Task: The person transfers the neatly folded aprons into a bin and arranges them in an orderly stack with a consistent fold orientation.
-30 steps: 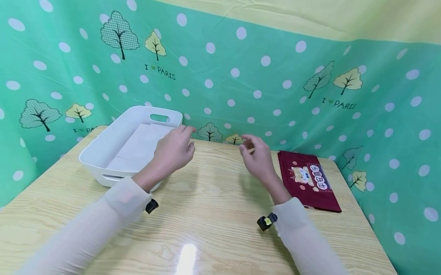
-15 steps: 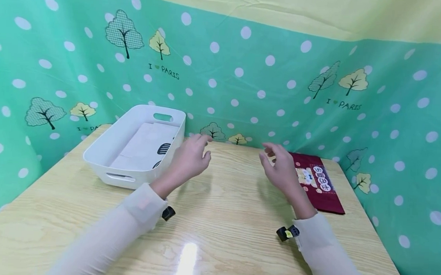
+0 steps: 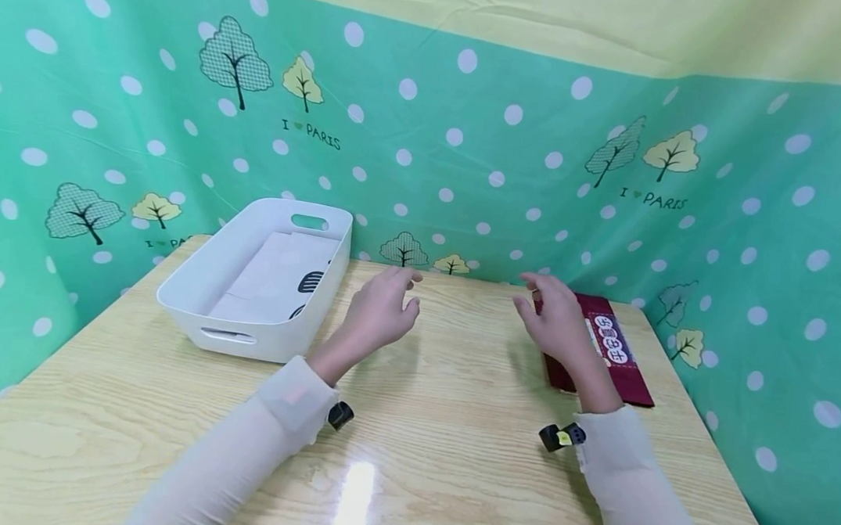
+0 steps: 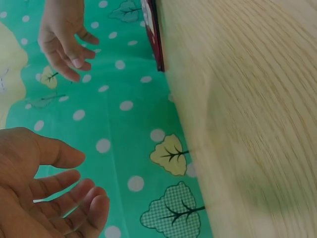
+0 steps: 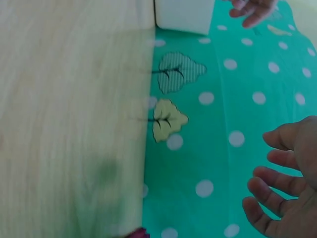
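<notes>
My left hand [image 3: 383, 308] hovers above the table just right of the white plastic basket [image 3: 248, 329], fingers loosely bent and holding nothing. Over on the right, my right hand [image 3: 555, 319] is held up with relaxed fingers, overlapping the dark red folded cloth item [image 3: 630, 377] in the head view. That item lies flat and bears a cartoon animal and white lettering, partly hidden by the hand. Inside the basket lies a white folded piece [image 3: 286, 268] with black printed shapes. Both palms face each other with a gap between, as the left wrist view confirms with empty fingers [image 4: 69, 198].
The light wood table [image 3: 440, 451] runs back to a green polka-dot curtain [image 3: 453, 154] with tree prints, which also hangs along both sides. The basket stands at the back left, close to the curtain. A black wrist camera [image 3: 341, 416] sits at the left cuff.
Both hands have moved to the right, the left one away from the basket and the right one over the dark red item. Basket and red item stay in place.
</notes>
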Tool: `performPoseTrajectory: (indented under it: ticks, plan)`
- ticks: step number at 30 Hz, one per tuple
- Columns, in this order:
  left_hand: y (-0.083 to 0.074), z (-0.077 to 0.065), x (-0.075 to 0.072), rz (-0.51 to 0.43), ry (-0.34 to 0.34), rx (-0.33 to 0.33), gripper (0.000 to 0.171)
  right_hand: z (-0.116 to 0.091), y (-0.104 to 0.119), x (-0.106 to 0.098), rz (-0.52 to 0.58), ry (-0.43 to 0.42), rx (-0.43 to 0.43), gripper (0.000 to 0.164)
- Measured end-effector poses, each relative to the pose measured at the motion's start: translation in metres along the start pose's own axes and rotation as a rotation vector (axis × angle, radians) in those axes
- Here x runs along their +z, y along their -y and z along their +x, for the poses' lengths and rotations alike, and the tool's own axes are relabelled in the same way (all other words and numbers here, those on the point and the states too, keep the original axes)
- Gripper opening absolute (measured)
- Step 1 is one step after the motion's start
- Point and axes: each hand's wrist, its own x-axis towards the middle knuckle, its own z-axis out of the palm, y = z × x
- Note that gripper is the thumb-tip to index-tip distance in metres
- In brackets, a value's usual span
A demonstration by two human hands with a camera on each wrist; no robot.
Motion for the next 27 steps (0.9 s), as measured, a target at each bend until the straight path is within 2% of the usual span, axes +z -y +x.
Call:
performPoseTrajectory:
  ticks: [7,12,20,27]
  plan:
    - [-0.002,0.002,0.009,-0.025,0.02,-0.019,0.036,-0.001,-0.019,-0.015,0.032,0.009,0.125,0.043]
    - [-0.004,0.004,0.017,-0.036,0.035,-0.031,0.036,-0.004,-0.03,-0.026,0.039,0.047,0.199,0.051]
    - [-0.011,0.013,0.026,-0.052,0.076,-0.035,0.035,-0.009,-0.052,-0.043,0.057,0.139,0.288,0.065]
    - [-0.014,0.018,0.034,-0.075,0.089,-0.041,0.034,-0.019,-0.086,-0.054,0.056,0.235,0.353,0.068]
